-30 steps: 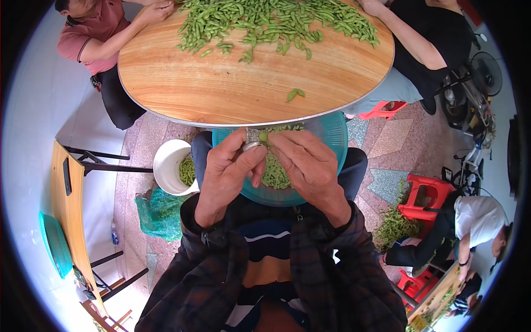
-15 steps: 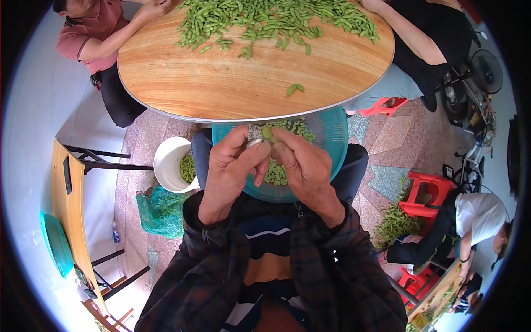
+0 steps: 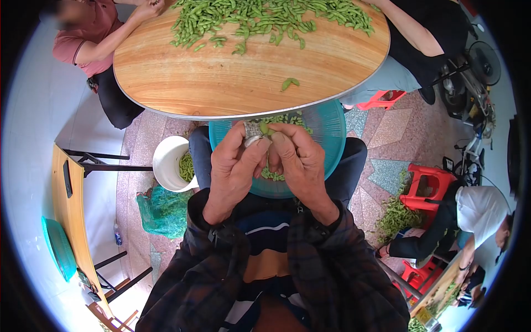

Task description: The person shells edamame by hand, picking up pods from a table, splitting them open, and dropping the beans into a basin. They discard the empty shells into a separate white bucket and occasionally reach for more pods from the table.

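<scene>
Both my hands meet over a teal basket (image 3: pixel 338 133) that holds shelled green beans. Between their fingertips is a green pod (image 3: pixel 264 128). My left hand (image 3: pixel 232 166) is closed, with its thumb and index finger at the pod, and a whitish wrapping (image 3: pixel 253 131) shows on a finger there. My right hand (image 3: pixel 301 166) pinches the pod's other side with thumb and index finger. Just beyond the basket, a wooden table (image 3: pixel 221 83) carries a heap of green pods (image 3: pixel 265 19) and a lone pod (image 3: pixel 289 83) near its edge.
On the left are a white bucket (image 3: pixel 166 166) with pods, a green mesh bag (image 3: pixel 163 213) and a side table (image 3: pixel 69 210). Co-workers sit at both far sides of the table. At right are a red stool (image 3: pixel 428 185), plants (image 3: pixel 399 216) and another person (image 3: pixel 481 210).
My right thumb has shifted up against the pod. The view has moved slightly, and the person at lower right has an arm in a different position.
</scene>
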